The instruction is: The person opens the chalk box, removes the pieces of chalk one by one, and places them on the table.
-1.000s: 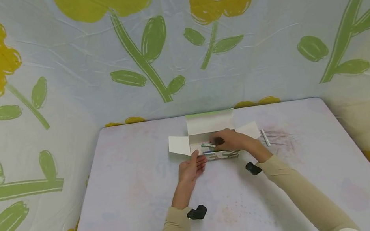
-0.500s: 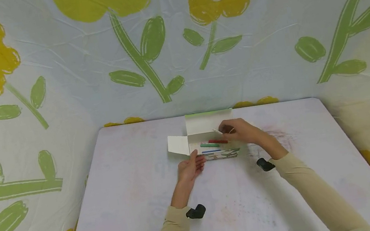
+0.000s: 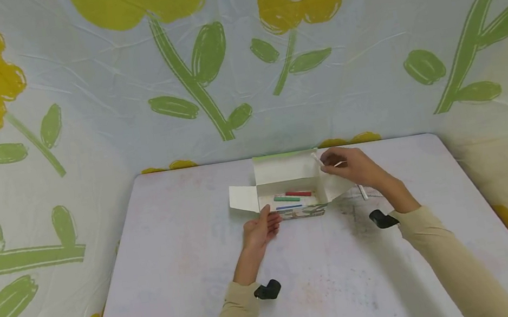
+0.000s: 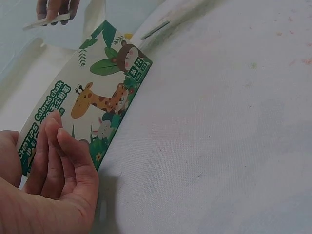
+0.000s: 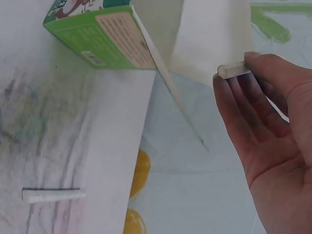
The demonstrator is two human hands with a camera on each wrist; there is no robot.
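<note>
An open colored chalk box [image 3: 301, 212], printed with cartoon animals, stands near the table's back edge with its flaps spread. My left hand [image 3: 257, 233] grips its near left corner, thumb at the top edge and fingers against the front [image 4: 105, 92]. Inside lie a red chalk stick [image 3: 298, 193], a green chalk stick [image 3: 287, 199] and a blue chalk stick [image 3: 289, 207]. Above the box's right flap, my right hand [image 3: 353, 164] pinches a white chalk stick [image 5: 234, 69] between thumb and fingertips. Another white chalk stick [image 5: 53, 195] lies on the table right of the box.
The white table [image 3: 193, 277] bears smudges of chalk dust, darkest right of the box. A flower-printed cloth [image 3: 362, 93] hangs close behind the table's back edge. The box's lid [image 3: 286, 167] stands raised at the back, and a side flap [image 3: 243, 199] sticks out left.
My right hand has come up out of the box with the white chalk stick and moved right, uncovering the colored sticks inside. The left hand stays at the box.
</note>
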